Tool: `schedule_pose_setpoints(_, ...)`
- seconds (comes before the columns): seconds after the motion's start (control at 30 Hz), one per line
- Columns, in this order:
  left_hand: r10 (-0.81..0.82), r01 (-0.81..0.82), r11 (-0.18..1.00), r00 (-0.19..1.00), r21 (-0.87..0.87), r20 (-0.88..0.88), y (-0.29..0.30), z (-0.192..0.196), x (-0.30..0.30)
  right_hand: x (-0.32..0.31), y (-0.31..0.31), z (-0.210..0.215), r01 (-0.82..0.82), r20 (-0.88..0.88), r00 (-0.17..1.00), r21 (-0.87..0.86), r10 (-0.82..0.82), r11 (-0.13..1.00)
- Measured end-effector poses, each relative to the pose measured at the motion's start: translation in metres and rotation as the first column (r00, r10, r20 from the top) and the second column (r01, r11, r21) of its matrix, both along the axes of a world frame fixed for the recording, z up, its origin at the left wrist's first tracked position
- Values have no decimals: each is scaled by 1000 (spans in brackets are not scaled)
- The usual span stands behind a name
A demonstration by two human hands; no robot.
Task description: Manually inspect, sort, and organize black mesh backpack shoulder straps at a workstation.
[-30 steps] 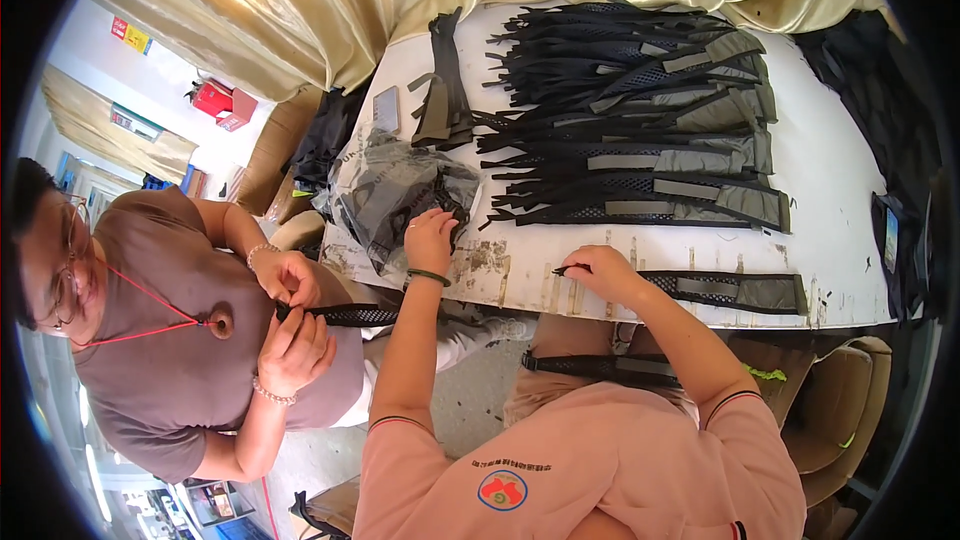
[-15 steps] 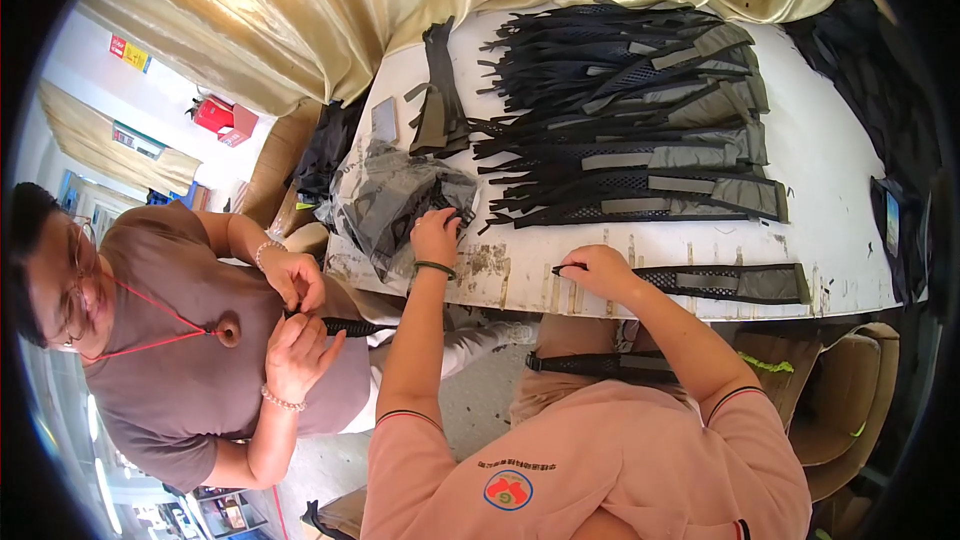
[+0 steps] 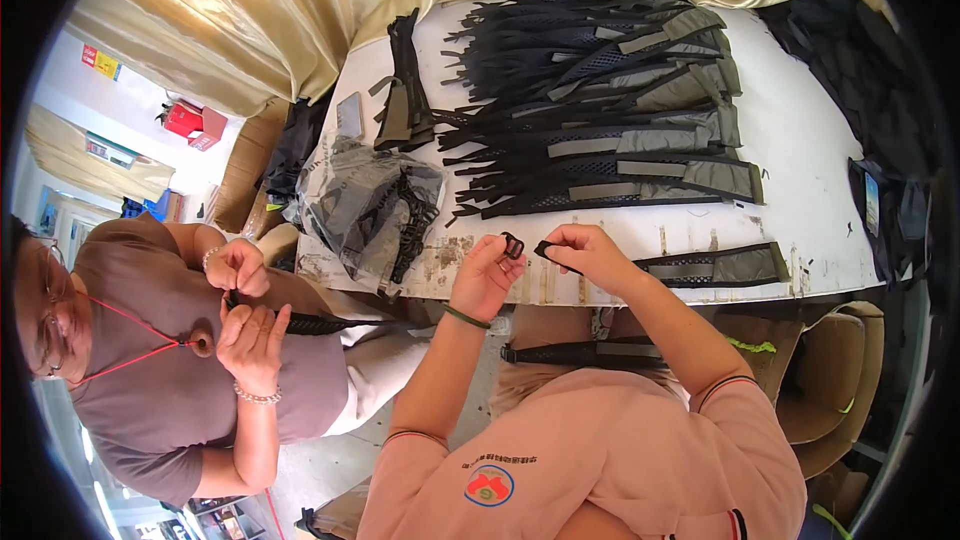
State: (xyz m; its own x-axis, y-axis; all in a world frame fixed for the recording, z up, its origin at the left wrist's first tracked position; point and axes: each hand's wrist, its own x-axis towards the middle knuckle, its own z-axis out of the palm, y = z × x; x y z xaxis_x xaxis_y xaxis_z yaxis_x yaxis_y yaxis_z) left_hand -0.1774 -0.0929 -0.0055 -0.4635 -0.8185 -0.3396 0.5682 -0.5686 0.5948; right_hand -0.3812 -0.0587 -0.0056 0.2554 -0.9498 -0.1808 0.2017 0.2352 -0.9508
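My left hand (image 3: 487,275) pinches a small black plastic buckle (image 3: 512,246) between thumb and fingers, above the near edge of the table. Close on its right, my right hand (image 3: 586,256) grips the narrow black webbing end of a grey and black mesh strap (image 3: 715,267). A small gap parts the webbing tip from the buckle. The strap's wide end lies on the table beyond my right wrist. More black buckles (image 3: 410,240) lie in a crumpled clear plastic bag (image 3: 345,202) to the left. Another strap (image 3: 580,354) rests across my lap.
Several similar straps (image 3: 600,100) are piled on the white table (image 3: 810,140). A phone (image 3: 349,115) lies behind the bag. At left, a co-worker (image 3: 190,340) handles a black strap. A cardboard box (image 3: 830,390) stands at right, below the table edge.
My left hand has come away from the plastic bag with a buckle and moved right, near my right hand. The right hand still holds the strap end, now turned toward the buckle.
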Motion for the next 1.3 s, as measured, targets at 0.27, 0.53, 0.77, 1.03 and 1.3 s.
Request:
schedule_pose_setpoints(0.27, -155, 185, 972, 968, 141, -200, 11, -13, -27, -13, 11, 3, -39, 40, 998, -38, 41, 999)
schedule_pose_setpoints(0.53, -222, 265, 952, 942, 153, -252, 13, -17, -27, -17, 7, 4, -95, -61, 994, -171, 86, 981)
schedule_pose_setpoints(0.77, -124, 134, 981, 989, 137, -82, 18, -14, -34, -13, 14, 23, -181, -510, 852, -499, -118, 848)
schedule_pose_setpoints(1.03, -168, 169, 986, 984, 2, -66, 19, -18, -33, -13, 18, 16, -114, -390, 920, -179, 36, 977)
schedule_pose_setpoints(1.3, -233, 290, 934, 938, 211, -256, 23, -15, -34, -14, 17, 26, -149, -503, 829, -620, -244, 770)
